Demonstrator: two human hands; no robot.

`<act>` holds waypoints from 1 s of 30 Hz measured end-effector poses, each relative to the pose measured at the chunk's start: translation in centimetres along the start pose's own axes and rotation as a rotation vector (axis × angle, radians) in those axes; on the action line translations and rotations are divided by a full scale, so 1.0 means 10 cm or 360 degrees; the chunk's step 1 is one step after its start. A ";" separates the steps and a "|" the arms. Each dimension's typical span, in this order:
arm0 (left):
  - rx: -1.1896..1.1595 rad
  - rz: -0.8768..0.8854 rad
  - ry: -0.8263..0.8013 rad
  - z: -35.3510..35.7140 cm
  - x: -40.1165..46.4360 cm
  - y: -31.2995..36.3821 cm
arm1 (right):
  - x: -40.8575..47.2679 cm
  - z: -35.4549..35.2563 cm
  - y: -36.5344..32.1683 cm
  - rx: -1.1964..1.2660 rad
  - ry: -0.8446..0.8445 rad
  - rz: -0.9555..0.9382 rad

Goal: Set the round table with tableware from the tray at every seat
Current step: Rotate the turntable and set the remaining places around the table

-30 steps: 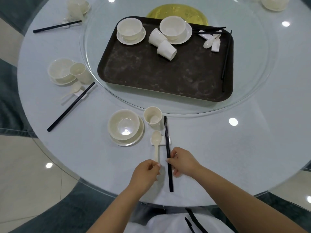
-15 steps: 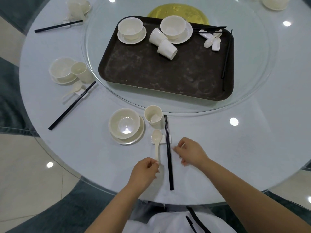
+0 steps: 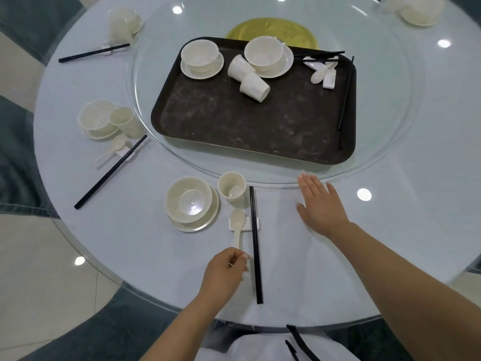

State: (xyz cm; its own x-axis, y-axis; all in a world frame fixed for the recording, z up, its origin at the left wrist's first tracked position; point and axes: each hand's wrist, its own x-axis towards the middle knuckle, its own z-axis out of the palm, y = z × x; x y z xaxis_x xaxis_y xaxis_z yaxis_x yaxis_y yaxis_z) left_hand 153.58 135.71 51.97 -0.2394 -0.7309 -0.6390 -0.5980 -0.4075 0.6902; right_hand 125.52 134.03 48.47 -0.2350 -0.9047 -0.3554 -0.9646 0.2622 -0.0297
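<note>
At the seat in front of me stand a cream bowl on a saucer (image 3: 190,203), a cup (image 3: 232,187), a white spoon (image 3: 238,225) on a small rest (image 3: 256,222) and black chopsticks (image 3: 255,243). My left hand (image 3: 225,272) pinches the spoon's handle end. My right hand (image 3: 318,204) lies flat and open, fingertips at the rim of the glass turntable (image 3: 385,157). The dark tray (image 3: 255,121) on it holds two bowls on saucers (image 3: 201,58), two tipped cups (image 3: 250,79), spoons and rests (image 3: 324,74) and chopsticks (image 3: 346,92).
Set places lie at the left (image 3: 104,121), far left (image 3: 122,24) and far right (image 3: 419,9) of the round table (image 3: 429,217). A gold disc (image 3: 270,29) shows behind the tray. Floor tiles and dark chair cushions surround the table.
My right hand has let go of the chopsticks and moved up and right to the turntable's rim, fingers spread. My left hand stays at the spoon's handle.
</note>
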 end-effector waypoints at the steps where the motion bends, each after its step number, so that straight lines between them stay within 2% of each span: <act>1: -0.0002 0.0001 0.0010 0.01 0.01 0.02 | 0.00 0.00 0.02 0.0010 -0.0002 -0.0003; 6: -0.0032 0.0038 0.0082 0.05 0.02 0.10 | 0.00 -0.03 0.04 0.0163 0.0002 0.0101; 19: -0.0096 0.0003 0.0148 0.22 -0.15 0.16 | 0.11 -0.04 0.41 0.0269 0.0089 0.0394; 25: -0.0009 0.0067 0.0117 0.25 -0.32 0.17 | 0.14 -0.21 0.70 0.0288 0.0001 0.0360; 30: 0.0052 0.0180 0.0113 0.22 -0.43 0.19 | -0.07 -0.28 0.79 0.0607 0.0048 0.0436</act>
State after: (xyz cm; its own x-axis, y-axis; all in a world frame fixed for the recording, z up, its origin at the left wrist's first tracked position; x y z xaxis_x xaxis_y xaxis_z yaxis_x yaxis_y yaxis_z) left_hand 151.76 139.28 55.32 -0.2528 -0.8086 -0.5312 -0.5951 -0.3029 0.7443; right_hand 117.71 135.82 51.06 -0.4837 -0.7928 -0.3708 -0.7548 0.5923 -0.2817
